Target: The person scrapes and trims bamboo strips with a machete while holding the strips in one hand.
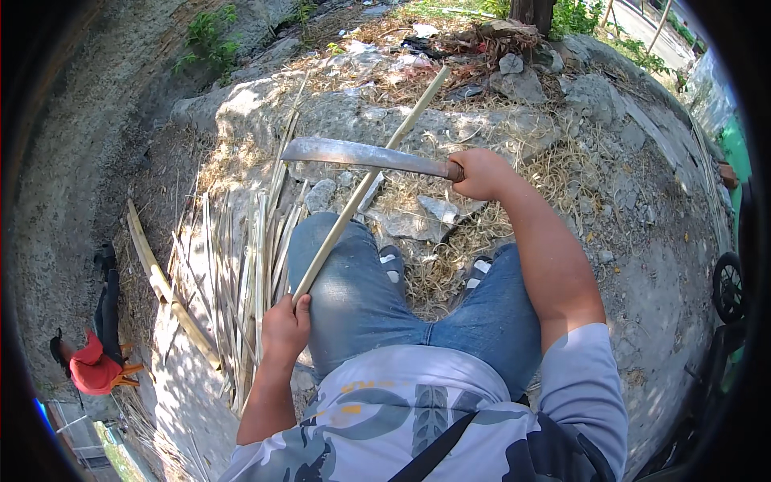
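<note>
My left hand [285,325] is closed around the lower end of a long, pale bamboo strip [345,217], which slants up and away to the right across my left thigh. My right hand [482,173] grips the handle of a machete [353,153]. Its broad metal blade points left and crosses over the strip's upper part; whether the edge touches the strip I cannot tell. Left of my leg lies a loose pile of split bamboo strips [249,273]. Between my sandalled feet, curly shavings [438,285] cover the ground.
Thicker bamboo pieces [169,289] lie farther left. Another person in a red top [92,365] sits there on a small orange stool. Broken stones [518,84] and a tree trunk [532,14] stand ahead. A black wheel [728,287] is at the right edge.
</note>
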`<state>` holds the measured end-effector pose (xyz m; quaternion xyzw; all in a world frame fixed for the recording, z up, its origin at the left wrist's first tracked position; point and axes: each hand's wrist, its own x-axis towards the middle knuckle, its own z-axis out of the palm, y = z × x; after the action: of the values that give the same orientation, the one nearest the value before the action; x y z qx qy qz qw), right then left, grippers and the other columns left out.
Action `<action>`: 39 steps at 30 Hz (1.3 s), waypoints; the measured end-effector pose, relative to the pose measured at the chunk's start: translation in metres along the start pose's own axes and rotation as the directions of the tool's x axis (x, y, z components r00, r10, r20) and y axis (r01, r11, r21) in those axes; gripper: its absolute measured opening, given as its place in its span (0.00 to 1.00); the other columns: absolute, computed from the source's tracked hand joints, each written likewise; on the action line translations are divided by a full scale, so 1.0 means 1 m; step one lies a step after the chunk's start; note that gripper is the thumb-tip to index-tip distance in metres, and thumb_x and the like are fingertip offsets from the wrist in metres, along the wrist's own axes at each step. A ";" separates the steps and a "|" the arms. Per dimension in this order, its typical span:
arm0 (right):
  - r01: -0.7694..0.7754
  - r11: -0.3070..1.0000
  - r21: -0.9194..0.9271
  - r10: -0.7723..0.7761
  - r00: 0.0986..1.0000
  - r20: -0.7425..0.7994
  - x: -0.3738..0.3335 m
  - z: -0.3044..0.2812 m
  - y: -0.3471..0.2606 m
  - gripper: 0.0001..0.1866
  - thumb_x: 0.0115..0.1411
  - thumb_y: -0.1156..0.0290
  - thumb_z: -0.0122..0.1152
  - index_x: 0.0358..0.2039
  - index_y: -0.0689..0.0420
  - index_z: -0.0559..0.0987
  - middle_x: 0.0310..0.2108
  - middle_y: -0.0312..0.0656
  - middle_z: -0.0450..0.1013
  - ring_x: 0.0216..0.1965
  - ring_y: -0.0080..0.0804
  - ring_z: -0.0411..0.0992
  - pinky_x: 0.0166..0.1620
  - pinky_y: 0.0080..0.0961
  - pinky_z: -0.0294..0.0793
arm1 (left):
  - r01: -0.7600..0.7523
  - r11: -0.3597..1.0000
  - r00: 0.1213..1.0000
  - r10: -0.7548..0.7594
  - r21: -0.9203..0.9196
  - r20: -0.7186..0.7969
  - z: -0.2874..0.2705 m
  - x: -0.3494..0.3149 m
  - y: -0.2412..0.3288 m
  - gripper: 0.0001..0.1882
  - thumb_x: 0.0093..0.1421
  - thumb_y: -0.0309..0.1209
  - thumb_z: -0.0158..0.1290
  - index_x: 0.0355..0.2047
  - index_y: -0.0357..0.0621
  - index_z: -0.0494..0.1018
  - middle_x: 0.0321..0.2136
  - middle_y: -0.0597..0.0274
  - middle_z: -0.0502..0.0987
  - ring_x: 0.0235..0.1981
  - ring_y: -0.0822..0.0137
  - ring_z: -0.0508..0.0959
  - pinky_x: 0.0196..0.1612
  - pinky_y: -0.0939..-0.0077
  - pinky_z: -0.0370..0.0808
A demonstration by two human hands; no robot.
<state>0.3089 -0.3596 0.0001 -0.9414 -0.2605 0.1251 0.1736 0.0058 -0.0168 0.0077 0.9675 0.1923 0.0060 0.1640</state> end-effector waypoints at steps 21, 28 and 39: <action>-0.024 0.999 0.044 0.031 0.982 -0.185 -0.012 -0.012 0.004 0.12 0.50 0.65 0.66 0.36 0.53 0.82 0.32 0.48 0.80 0.37 0.52 0.79 0.41 0.46 0.78 | -0.050 0.998 0.998 0.049 -0.023 -0.046 0.005 0.000 -0.004 0.23 0.70 0.45 0.53 0.26 0.37 0.71 0.19 0.41 0.75 0.23 0.36 0.77 0.28 0.48 0.71; 0.064 0.998 -0.021 -0.065 0.997 -0.051 -0.010 -0.007 -0.021 0.11 0.51 0.65 0.66 0.35 0.53 0.80 0.32 0.47 0.80 0.37 0.52 0.79 0.42 0.46 0.78 | -0.082 0.996 0.993 0.080 -0.020 -0.088 0.008 -0.001 -0.007 0.21 0.69 0.41 0.56 0.25 0.37 0.71 0.18 0.43 0.76 0.21 0.38 0.77 0.25 0.49 0.71; -0.109 0.985 0.134 0.121 0.989 -0.087 -0.010 -0.016 0.014 0.16 0.50 0.64 0.67 0.40 0.53 0.83 0.36 0.49 0.81 0.42 0.51 0.80 0.47 0.44 0.79 | -0.079 0.996 0.994 0.075 -0.049 -0.083 0.004 -0.001 -0.002 0.21 0.68 0.40 0.57 0.24 0.38 0.70 0.18 0.43 0.75 0.20 0.39 0.76 0.24 0.50 0.70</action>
<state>0.3124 -0.3800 0.0108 -0.9466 -0.1885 0.1069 0.2388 0.0049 -0.0167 0.0035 0.9686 0.1612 0.0565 0.1807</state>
